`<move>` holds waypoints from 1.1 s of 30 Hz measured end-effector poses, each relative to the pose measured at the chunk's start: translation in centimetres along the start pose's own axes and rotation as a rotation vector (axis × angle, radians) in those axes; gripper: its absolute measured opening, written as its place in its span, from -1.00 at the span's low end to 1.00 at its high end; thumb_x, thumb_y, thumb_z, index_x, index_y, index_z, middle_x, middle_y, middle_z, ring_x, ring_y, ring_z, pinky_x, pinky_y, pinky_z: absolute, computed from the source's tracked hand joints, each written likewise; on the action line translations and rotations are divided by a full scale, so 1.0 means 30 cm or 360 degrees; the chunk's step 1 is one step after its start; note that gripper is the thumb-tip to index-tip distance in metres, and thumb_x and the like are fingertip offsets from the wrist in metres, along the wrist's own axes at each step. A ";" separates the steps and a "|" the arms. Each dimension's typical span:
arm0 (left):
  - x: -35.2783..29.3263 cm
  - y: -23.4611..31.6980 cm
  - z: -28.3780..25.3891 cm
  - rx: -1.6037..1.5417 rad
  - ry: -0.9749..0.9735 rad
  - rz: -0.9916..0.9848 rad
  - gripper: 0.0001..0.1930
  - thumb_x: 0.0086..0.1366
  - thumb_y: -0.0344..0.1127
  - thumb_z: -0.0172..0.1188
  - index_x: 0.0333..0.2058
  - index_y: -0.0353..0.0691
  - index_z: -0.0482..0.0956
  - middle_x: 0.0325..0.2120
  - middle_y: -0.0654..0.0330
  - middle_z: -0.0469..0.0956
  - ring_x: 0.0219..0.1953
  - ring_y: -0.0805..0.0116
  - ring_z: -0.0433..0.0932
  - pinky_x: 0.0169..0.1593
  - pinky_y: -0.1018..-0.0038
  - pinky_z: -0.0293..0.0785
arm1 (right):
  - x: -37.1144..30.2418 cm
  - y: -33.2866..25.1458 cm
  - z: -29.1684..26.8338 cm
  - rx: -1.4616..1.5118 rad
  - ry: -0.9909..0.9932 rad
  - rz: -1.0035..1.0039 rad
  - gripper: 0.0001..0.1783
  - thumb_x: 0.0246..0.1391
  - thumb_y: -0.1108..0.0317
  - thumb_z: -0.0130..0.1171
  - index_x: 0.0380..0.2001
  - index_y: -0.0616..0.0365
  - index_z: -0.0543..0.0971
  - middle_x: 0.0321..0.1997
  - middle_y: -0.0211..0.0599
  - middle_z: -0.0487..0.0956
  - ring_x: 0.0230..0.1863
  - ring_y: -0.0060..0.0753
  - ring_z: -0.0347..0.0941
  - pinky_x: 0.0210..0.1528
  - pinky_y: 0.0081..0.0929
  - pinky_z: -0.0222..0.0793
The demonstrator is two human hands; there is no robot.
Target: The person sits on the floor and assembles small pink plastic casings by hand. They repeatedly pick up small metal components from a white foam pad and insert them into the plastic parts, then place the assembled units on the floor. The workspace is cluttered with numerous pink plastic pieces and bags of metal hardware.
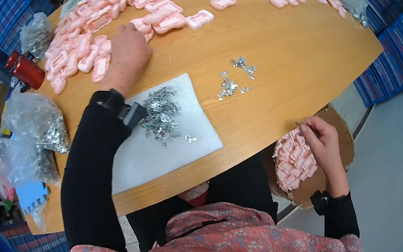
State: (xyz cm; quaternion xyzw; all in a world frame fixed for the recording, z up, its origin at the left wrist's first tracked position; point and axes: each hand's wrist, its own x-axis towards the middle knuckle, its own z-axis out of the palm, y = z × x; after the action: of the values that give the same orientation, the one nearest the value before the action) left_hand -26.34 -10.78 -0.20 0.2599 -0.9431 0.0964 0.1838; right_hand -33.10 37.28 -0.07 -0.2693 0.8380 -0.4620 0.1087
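My left hand (131, 51) reaches over the near edge of a large heap of pale pink, oblong plastic pieces (169, 23). Its fingers curl down among them, fingertips hidden, so what they grip is not visible. My right hand (324, 143) is at the table's front right edge, above a cardboard box (336, 128) holding similar pink pieces (294, 160). Its thumb and fingers are pinched together; anything between them is too small to name. Under my left forearm lies a white foam sheet (193, 153), bearing a pile of small silvery metal parts (160, 114).
Small clusters of shiny metal bits (228, 88) lie mid-table. Clear bags of metal parts (48, 121) and a red bottle (27, 72) stand along the left side. Blue racks (400, 49) line the right, beyond the curved wooden table (275, 56).
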 end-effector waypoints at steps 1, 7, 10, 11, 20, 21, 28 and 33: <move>0.006 0.014 -0.021 -0.0065 -0.0032 -0.0022 -0.76 0.12 -0.25 0.17 -0.36 -0.26 0.73 -0.17 0.00 0.57 0.00 0.02 0.46 0.06 0.22 0.44 | 0.022 -0.031 0.014 -0.0011 -0.0024 0.0005 -0.85 0.15 0.43 0.22 -0.36 0.33 0.55 -0.53 -0.43 0.45 -0.44 -0.67 0.30 -0.37 -0.59 0.27; 0.059 -0.218 -0.062 -0.1494 -0.0297 -0.0492 -0.63 0.29 0.00 0.16 -0.35 -0.23 0.65 -0.29 0.17 0.60 -0.15 0.34 0.53 -0.06 0.39 0.43 | 0.217 -0.125 0.123 -0.0156 -0.0249 -0.0290 -0.78 0.14 0.36 0.24 -0.30 0.34 0.54 -0.54 -0.34 0.44 -0.47 -0.61 0.30 -0.38 -0.57 0.28; 0.031 -0.250 -0.088 -0.2092 -0.0327 -0.0692 -0.61 0.38 0.02 0.08 -0.16 -0.23 0.58 -0.19 0.22 0.60 -0.15 0.39 0.55 -0.08 0.39 0.44 | 0.292 -0.138 0.180 -0.0063 -0.0315 -0.0273 -0.79 0.16 0.37 0.23 -0.26 0.33 0.57 -0.51 -0.38 0.48 -0.44 -0.65 0.32 -0.35 -0.59 0.29; 0.009 -0.250 -0.128 -0.2248 -0.0386 -0.0832 -0.60 0.41 0.01 0.05 -0.08 -0.23 0.55 -0.15 0.22 0.60 -0.15 0.39 0.56 -0.08 0.39 0.45 | 0.302 -0.160 0.191 -0.0021 -0.0331 -0.0244 -0.80 0.17 0.37 0.22 -0.25 0.32 0.57 -0.49 -0.41 0.49 -0.42 -0.67 0.33 -0.33 -0.60 0.30; -0.501 0.087 -0.405 -0.3515 -0.1207 -0.0823 -0.52 0.48 -0.14 -0.10 0.15 -0.47 0.33 0.08 -0.14 0.47 0.05 0.06 0.56 -0.03 0.30 0.60 | 0.174 -0.302 0.303 0.0987 -0.0669 -0.0104 -0.53 0.21 0.36 0.24 0.13 0.27 0.41 -0.07 -0.41 0.55 -0.11 -0.67 0.45 -0.08 -0.66 0.39; -0.542 0.119 -0.434 -0.3597 -0.1227 -0.0984 -0.55 0.46 -0.17 -0.05 0.12 -0.46 0.36 0.05 -0.10 0.51 0.05 0.07 0.56 0.01 0.28 0.59 | 0.165 -0.316 0.318 0.1071 -0.0754 -0.0083 -0.50 0.21 0.36 0.24 0.16 0.27 0.39 -0.04 -0.39 0.55 -0.09 -0.66 0.45 -0.08 -0.66 0.40; -0.678 0.181 -0.403 -0.3747 -0.1250 -0.1208 -0.53 0.44 -0.19 0.01 0.14 -0.46 0.34 0.08 -0.08 0.48 0.07 0.07 0.54 0.10 0.26 0.55 | 0.115 -0.355 0.371 0.1312 -0.1131 0.0031 -0.61 0.22 0.36 0.23 0.07 0.23 0.45 -0.13 -0.41 0.57 -0.19 -0.70 0.48 -0.19 -0.68 0.41; -0.706 0.204 -0.396 -0.3769 -0.1338 -0.1161 -0.49 0.44 -0.15 0.01 0.18 -0.46 0.29 0.08 -0.09 0.47 0.06 0.03 0.55 0.11 0.28 0.55 | 0.117 -0.315 0.382 0.1221 -0.1168 0.0285 -0.67 0.23 0.35 0.21 0.02 0.22 0.49 -0.23 -0.46 0.58 -0.35 -0.80 0.45 -0.33 -0.77 0.34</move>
State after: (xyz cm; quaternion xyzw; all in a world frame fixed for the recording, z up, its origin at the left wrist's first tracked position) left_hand -9.14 7.34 1.73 0.1907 -0.3159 -0.9294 0.0083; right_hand -27.77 23.10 1.74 -0.2815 0.5356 -0.5996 0.5238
